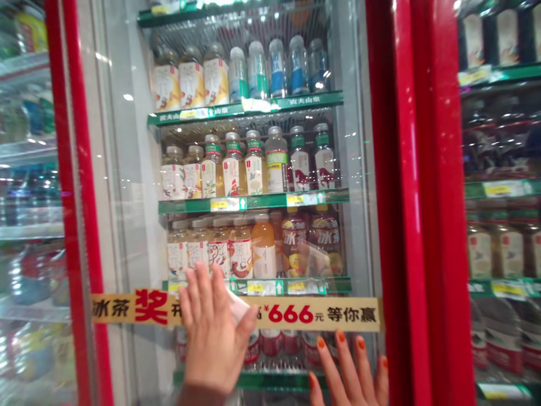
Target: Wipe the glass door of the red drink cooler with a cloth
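Note:
My left hand lies flat on the glass door of a red drinks fridge, pressing a white cloth against the yellow sticker band. The fingers are stretched upward, with the cloth peeking out under them at the right. My right hand is spread flat on the same glass lower right, nails painted orange, holding nothing. Behind the glass stand rows of bottled drinks on green shelves.
The door's red frame runs down the right side and another red post down the left. Neighbouring fridges with more bottles stand on both sides. Green shelf rails carry price tags.

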`<move>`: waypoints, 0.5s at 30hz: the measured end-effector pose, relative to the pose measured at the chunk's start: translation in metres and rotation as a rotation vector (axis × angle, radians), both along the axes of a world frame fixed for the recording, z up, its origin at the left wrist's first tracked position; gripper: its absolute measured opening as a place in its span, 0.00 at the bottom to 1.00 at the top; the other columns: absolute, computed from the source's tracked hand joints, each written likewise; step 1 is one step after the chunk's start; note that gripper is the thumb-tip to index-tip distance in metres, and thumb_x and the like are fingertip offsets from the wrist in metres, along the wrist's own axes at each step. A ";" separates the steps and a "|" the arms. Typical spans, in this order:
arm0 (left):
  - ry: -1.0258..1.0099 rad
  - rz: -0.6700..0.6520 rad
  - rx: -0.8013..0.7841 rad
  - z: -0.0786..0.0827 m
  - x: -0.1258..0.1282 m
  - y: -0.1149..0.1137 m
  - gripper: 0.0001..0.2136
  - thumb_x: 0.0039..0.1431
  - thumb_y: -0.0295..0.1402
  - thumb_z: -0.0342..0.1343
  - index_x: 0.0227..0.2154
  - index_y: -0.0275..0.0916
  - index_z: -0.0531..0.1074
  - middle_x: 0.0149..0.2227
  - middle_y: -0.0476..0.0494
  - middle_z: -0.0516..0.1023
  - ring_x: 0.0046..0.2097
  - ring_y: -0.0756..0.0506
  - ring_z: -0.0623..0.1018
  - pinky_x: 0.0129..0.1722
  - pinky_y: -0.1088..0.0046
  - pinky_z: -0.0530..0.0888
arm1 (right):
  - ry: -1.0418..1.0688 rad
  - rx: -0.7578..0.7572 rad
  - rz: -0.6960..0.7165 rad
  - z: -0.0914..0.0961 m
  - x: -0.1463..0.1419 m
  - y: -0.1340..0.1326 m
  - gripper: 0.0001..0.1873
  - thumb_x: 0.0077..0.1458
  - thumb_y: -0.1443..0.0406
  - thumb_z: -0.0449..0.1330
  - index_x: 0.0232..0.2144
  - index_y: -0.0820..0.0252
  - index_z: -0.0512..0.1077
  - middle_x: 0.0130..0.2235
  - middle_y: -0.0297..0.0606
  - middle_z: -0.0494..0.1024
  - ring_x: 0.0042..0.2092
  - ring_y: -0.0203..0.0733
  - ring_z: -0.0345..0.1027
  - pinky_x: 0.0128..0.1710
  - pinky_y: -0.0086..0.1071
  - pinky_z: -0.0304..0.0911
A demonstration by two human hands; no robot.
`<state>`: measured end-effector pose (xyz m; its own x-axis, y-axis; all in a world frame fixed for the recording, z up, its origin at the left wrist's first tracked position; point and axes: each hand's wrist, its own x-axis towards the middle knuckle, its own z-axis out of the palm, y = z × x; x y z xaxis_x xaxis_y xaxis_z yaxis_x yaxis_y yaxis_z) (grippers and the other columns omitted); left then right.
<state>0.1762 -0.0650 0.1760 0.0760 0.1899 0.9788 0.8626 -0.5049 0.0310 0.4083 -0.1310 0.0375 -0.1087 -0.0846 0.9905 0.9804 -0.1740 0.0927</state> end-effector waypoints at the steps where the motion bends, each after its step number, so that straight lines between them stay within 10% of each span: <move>1: 0.034 0.004 0.041 -0.013 0.006 -0.002 0.43 0.74 0.54 0.45 0.80 0.39 0.35 0.83 0.33 0.35 0.83 0.30 0.39 0.80 0.36 0.43 | 0.002 0.011 -0.005 -0.003 0.002 0.002 0.42 0.60 0.61 0.65 0.75 0.39 0.62 0.70 0.33 0.73 0.79 0.62 0.51 0.78 0.68 0.46; 5: -0.025 0.030 0.041 -0.056 -0.019 0.007 0.42 0.73 0.47 0.49 0.80 0.40 0.36 0.83 0.33 0.36 0.83 0.29 0.42 0.80 0.37 0.46 | -0.029 -0.013 -0.008 -0.009 0.008 0.004 0.42 0.60 0.59 0.65 0.75 0.42 0.63 0.71 0.34 0.72 0.78 0.64 0.52 0.78 0.66 0.47; 10: -0.271 0.052 -0.166 -0.013 -0.073 0.029 0.42 0.75 0.51 0.43 0.80 0.35 0.31 0.82 0.26 0.28 0.82 0.27 0.34 0.79 0.32 0.41 | 0.057 -0.008 0.035 -0.006 -0.003 0.000 0.44 0.60 0.58 0.65 0.76 0.40 0.60 0.73 0.35 0.70 0.77 0.67 0.55 0.76 0.71 0.49; 15: -0.068 0.018 -0.043 -0.007 -0.025 0.009 0.46 0.72 0.60 0.44 0.80 0.37 0.36 0.83 0.32 0.39 0.83 0.29 0.40 0.80 0.36 0.44 | 0.188 0.007 0.126 -0.003 -0.018 0.000 0.42 0.64 0.55 0.62 0.77 0.39 0.58 0.76 0.34 0.64 0.77 0.70 0.55 0.75 0.75 0.45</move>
<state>0.1516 -0.0555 0.1689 0.0059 0.2330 0.9725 0.8666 -0.4864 0.1113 0.3907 -0.1314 0.0346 0.0898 -0.0923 0.9917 0.9943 -0.0495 -0.0946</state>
